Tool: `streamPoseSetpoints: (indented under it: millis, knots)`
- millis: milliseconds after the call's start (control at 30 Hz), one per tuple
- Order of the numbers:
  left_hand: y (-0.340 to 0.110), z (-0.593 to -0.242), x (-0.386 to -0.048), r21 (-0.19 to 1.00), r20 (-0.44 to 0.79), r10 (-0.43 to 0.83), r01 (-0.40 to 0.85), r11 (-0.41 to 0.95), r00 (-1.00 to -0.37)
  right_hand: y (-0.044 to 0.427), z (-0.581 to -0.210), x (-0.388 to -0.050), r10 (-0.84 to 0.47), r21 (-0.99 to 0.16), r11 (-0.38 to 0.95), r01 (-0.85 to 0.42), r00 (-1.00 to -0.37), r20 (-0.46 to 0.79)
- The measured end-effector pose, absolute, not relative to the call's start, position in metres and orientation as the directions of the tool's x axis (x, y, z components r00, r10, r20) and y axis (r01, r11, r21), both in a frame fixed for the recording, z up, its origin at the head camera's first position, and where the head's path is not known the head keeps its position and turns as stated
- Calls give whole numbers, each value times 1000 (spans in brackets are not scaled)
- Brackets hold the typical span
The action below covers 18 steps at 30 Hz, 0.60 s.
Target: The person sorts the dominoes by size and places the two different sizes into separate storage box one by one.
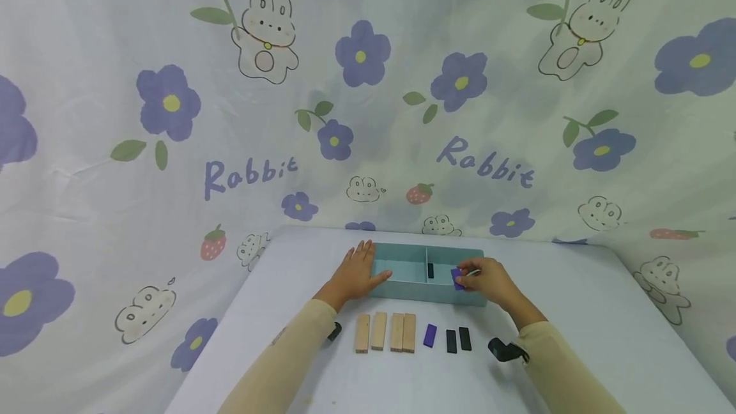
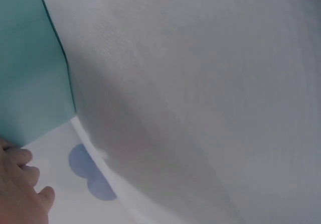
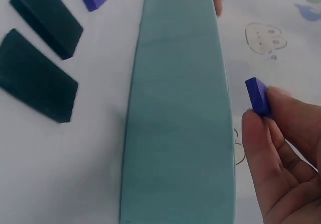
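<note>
Boxed black block (image 1: 430, 271): head view only

Purple "Rabbit" (image 1: 250, 176) printed on the patterned cloth (image 1: 397, 136). Second "Rabbit" (image 1: 485, 163), same cloth, farther right, slanting downward.

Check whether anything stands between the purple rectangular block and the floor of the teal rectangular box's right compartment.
Nothing visible does. The right hand holds the purple block, apparently over the right compartment of the teal box; a black rectangular block inside sits off left, beside the divider.
</note>
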<state>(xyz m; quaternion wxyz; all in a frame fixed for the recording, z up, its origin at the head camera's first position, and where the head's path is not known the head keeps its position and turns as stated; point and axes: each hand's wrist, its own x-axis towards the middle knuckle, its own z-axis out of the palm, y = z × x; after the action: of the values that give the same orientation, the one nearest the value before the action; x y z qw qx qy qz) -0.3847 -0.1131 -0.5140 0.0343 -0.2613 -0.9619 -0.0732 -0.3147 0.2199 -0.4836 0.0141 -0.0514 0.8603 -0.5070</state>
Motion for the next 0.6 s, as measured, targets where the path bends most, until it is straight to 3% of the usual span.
streamPoseSetpoints:
  millis: [333, 600]
  knots:
    - [-115, -515, -385, 146, 104, 494, 505, 851, -863, 210, -492, -345, -87, -969, 244, 36, -995, -59]
    - [-114, -516, -387, 132, 100, 496, 505, 853, -863, 204, -500, -364, -11, -970, 198, 140, -989, -145]
